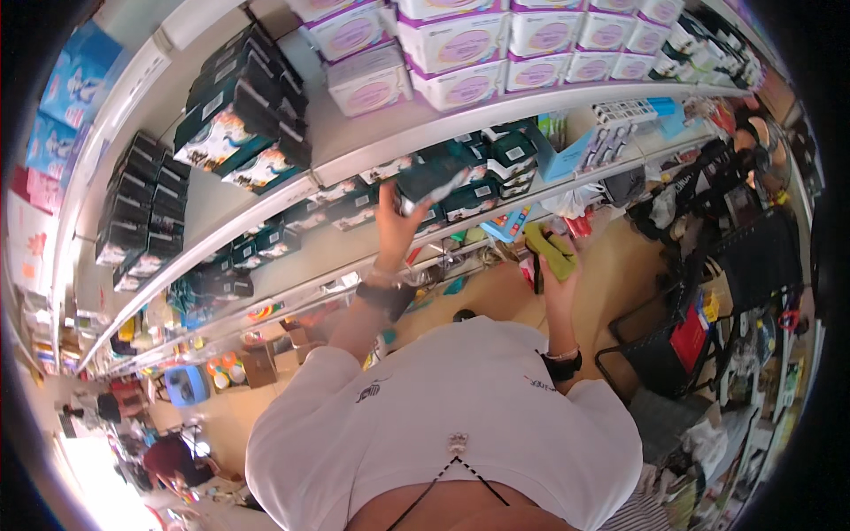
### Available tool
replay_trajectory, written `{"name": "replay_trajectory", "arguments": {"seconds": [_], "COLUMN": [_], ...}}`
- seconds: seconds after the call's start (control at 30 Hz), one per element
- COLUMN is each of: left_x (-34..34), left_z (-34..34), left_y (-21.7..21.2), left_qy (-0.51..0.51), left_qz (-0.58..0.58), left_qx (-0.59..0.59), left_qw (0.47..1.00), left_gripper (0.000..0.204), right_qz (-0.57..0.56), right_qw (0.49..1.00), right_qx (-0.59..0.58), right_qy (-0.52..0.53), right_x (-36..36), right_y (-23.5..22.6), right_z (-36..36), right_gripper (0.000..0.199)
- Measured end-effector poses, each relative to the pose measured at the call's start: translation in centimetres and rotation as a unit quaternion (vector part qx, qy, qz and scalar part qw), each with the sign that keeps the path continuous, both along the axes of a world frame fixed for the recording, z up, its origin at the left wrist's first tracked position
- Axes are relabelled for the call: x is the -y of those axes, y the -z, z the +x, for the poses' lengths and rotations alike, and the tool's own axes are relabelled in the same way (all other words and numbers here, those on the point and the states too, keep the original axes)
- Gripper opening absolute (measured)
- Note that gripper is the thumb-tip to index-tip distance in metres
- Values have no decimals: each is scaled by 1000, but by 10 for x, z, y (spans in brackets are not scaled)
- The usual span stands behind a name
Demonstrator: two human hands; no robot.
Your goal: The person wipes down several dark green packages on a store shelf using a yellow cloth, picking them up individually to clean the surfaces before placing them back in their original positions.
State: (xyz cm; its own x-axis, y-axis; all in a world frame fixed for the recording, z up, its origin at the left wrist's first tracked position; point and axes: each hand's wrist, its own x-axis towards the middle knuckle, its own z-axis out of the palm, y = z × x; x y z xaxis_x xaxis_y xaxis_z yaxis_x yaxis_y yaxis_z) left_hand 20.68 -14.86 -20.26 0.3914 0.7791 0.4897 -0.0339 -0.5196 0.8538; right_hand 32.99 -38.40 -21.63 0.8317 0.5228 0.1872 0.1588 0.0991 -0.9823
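Observation:
My left hand (396,221) is raised to a white shelf (381,155) and grips a dark green pack (431,180) at the shelf's edge. More dark green packs (478,190) lie around it. My right hand (558,270) is lower, in front of my chest, and holds a yellow-green cloth (549,248). A dark band sits on each wrist. My white shirt (452,416) fills the lower middle.
White and purple packs (460,40) are stacked on the shelf above. Black boxes (142,203) line the left shelves. A black wire rack (673,345) with hanging goods stands at right. Cardboard boxes (266,358) and a blue item lie on the floor at lower left.

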Motion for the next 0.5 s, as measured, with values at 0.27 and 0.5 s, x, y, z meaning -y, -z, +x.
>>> {"name": "replay_trajectory", "arguments": {"seconds": [0.27, 0.5], "left_x": [66, 96], "left_z": [-89, -144], "left_y": [-4, 4], "left_qy": [-59, -368], "left_qz": [19, 67], "left_qx": [-69, -212], "left_qw": [996, 903], "left_gripper": [66, 37], "right_qz": [49, 93], "right_qw": [898, 730], "right_qx": [410, 584], "right_qy": [-151, -342], "right_x": [-103, -128], "right_y": [-64, -93], "right_z": [-32, -176], "right_gripper": [39, 38]}}
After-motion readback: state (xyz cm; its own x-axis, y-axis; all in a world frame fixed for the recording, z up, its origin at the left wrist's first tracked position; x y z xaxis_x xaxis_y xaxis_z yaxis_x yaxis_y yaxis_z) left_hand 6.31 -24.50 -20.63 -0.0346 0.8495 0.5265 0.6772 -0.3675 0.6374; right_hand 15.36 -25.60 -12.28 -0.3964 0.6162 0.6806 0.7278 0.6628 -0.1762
